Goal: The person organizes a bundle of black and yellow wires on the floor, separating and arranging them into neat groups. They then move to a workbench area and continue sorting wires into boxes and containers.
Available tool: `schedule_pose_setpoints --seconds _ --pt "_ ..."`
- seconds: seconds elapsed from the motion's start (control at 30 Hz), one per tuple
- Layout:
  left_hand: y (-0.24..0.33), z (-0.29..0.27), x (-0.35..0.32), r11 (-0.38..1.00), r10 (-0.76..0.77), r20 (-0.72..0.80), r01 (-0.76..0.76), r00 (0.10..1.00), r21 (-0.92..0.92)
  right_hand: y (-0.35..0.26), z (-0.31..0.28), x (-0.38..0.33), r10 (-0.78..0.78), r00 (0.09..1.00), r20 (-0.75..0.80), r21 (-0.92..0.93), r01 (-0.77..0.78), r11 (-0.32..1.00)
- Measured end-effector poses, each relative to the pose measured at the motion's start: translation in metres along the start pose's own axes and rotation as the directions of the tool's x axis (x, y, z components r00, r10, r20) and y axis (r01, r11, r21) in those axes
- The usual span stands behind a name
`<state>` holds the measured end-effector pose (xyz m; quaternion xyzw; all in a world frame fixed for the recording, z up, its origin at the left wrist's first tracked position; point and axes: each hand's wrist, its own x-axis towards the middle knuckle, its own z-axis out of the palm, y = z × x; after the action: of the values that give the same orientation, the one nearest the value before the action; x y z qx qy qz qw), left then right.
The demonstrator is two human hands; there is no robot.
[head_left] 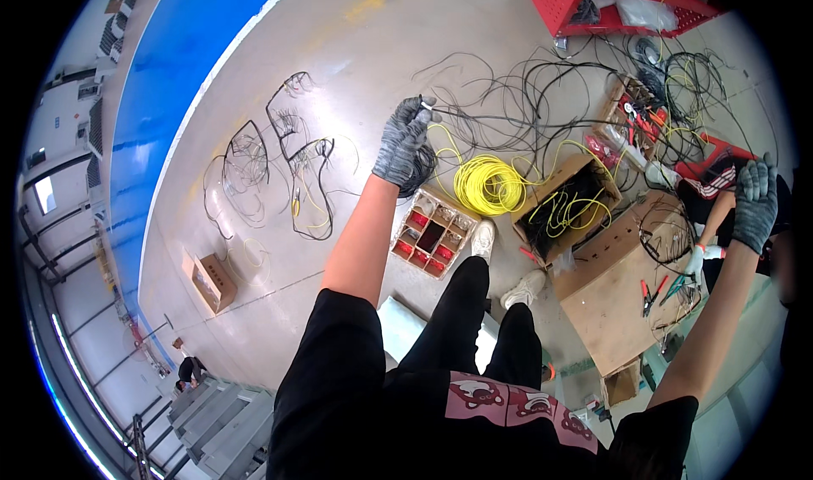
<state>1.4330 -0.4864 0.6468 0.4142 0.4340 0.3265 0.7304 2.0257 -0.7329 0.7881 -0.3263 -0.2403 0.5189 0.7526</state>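
My left hand, in a grey knit glove, is raised over the floor with its fingers closed. A thin black cable with a white piece near its end comes out of the grip and runs off to the right. Far to the right my gloved right hand is held up with its fingers pressed together; what they hold, if anything, cannot be made out. Below my left hand lie a coil of black cable and a bright yellow cable coil.
A divided box of small red parts stands by my feet. An open carton holds yellow cable. Pliers lie on a cardboard-topped surface, where a co-worker's gloved hand works. Wire harnesses and a red rack stand farther off.
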Motion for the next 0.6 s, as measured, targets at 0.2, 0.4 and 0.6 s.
schedule_pose_setpoints --seconds 0.2,0.4,0.6 --pt "0.025 0.024 -0.014 0.957 0.128 0.073 -0.104 0.989 -0.272 0.047 0.111 -0.015 -0.212 0.735 -0.644 -0.202 0.105 0.974" --pt "0.043 0.047 -0.021 0.867 0.196 0.172 -0.089 0.965 -0.489 0.033 0.038 -0.049 0.109 0.964 0.243 0.066 -0.129 0.989" --pt "0.067 0.051 -0.038 0.786 0.256 0.207 -0.078 0.944 -0.614 0.052 0.102 -0.07 -0.115 0.738 -0.665 -0.107 0.059 0.993"
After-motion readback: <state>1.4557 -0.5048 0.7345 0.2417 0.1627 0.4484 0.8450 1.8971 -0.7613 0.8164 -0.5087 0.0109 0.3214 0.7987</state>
